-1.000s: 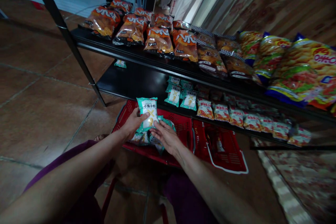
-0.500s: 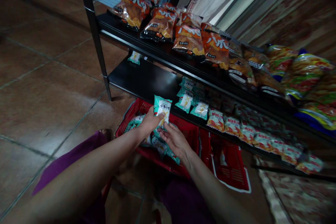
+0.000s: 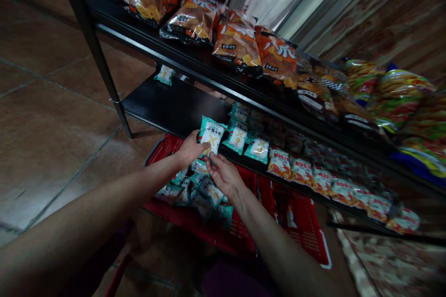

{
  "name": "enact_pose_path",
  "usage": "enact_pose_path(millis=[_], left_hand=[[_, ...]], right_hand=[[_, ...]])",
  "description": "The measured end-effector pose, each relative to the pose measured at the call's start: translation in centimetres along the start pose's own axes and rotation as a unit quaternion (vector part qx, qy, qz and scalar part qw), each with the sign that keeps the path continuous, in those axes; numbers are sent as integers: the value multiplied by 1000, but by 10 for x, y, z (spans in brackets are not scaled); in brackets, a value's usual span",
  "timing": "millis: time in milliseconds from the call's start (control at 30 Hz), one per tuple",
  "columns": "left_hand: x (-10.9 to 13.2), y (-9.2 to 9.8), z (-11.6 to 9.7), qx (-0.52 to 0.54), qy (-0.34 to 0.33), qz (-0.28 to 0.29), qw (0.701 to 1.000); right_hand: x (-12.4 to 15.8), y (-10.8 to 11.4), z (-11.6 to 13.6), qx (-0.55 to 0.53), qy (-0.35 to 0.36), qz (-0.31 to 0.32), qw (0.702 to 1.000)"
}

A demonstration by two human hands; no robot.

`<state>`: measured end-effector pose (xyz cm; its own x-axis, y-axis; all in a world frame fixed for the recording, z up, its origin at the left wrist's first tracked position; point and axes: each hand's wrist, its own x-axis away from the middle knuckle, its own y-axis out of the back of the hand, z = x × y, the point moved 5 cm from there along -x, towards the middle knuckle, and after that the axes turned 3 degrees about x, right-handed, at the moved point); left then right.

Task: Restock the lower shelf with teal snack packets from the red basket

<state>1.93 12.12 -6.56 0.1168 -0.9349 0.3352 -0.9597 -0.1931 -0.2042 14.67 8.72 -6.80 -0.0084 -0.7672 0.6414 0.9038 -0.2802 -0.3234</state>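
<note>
Since half a second ago the teal packet (image 3: 211,135) has come up out of the red basket (image 3: 244,236) and forward, so it is now at the front lip of the lower shelf (image 3: 167,106), just beside the row of like packets (image 3: 237,138) standing there. My left hand (image 3: 190,148) has its grip closed on the packet's left edge. My right hand (image 3: 223,174) is loose, fingertips touching the bottom corner without closing on it. Held by one edge only, the slick wrapper could slip and drop back among the packets heaped in the basket, I judge; pushed in carelessly, it could knock over its nearest neighbour. The shelf is dark and glossy, with red packets (image 3: 299,171) further along and big orange bags (image 3: 237,44) on the shelf above. Brown floor tiles (image 3: 52,116) lie to the left and a patterned rug (image 3: 383,260) to the right, in dim light.
</note>
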Motion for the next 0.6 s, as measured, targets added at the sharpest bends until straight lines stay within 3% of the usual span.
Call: enact_pose_path(millis=[367, 600], left_hand=[[-84, -17, -5, -167, -85, -5, 982], [-123, -26, -7, -179, -97, -1, 979]], right_hand=[[-78, -26, 34, -28, 55, -24, 998], [-122, -36, 51, -42, 75, -59, 995]])
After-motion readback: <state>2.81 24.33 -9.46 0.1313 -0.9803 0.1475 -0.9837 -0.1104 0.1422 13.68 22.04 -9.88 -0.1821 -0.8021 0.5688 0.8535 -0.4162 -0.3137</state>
